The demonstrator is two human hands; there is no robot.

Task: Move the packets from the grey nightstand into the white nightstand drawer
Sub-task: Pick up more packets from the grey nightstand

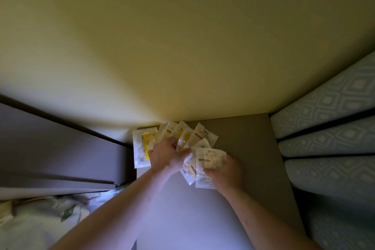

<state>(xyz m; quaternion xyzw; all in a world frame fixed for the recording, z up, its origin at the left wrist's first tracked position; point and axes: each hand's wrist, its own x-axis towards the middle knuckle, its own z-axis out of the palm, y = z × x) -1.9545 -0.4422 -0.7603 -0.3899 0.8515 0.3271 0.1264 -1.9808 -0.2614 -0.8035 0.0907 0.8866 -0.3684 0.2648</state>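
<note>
Grey tabletop [239, 199] carries the packets [182, 134], fanned out at its far edge against the wall [162, 46]. I have my left hand [166, 156] over the fan, fingers curled onto one packet. My right hand [225, 172] grips a small stack [209, 161] of them, just beside the left. A patterned mattress [334, 128] runs along the right

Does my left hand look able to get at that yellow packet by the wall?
Probably yes: the left hand is already beside the yellow packet, which lies flat on the nightstand with its face uncovered.
</note>
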